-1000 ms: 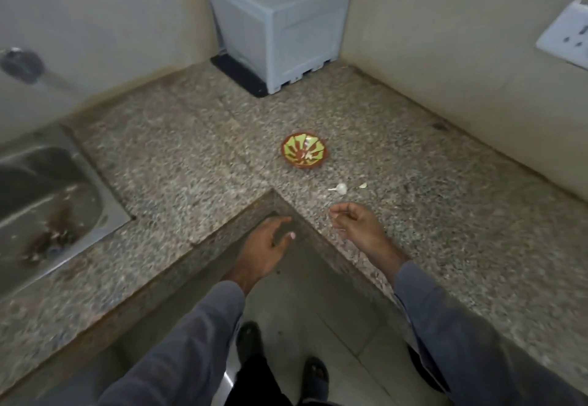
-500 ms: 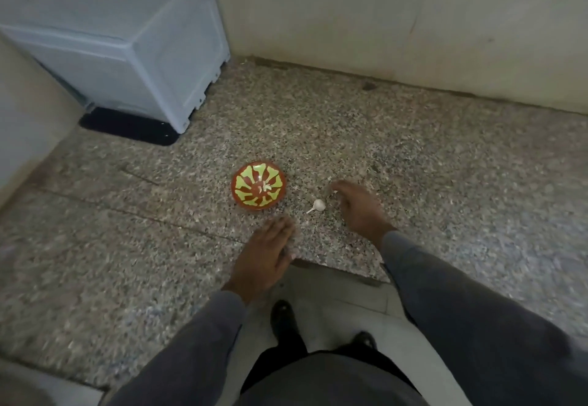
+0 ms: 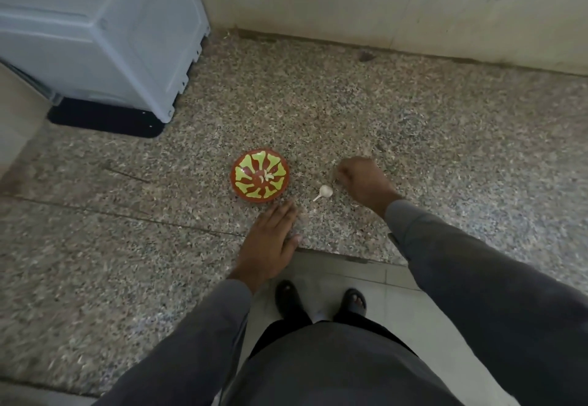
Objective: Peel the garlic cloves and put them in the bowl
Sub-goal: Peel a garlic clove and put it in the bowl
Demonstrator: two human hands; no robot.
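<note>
From my head camera, the one view I have, my right hand [image 3: 366, 183] has moved forward past the small white garlic bulb with its thin stalk [image 3: 325, 192], which a moment ago lay ahead of my knuckles and now sits just beside them on the left, untouched on the speckled granite counter [image 3: 445, 138]. The fingers of that grip are curled under, over the spot where a loose pale clove lay a second ago; that clove is now hidden beneath my hand, and I cannot tell whether the fingers have closed on it. My left hand [image 3: 270, 240] has slid up from the counter's edge and lies flat with fingers straight, its tips just short of the round red bowl with a yellow-green leaf pattern [image 3: 260, 177], holding nothing. The bowl has a few pale pieces at its centre, which look like peeled cloves. I judge I am picking up the next clove to peel, with the bulb waiting between the bowl and my right hand.
</note>
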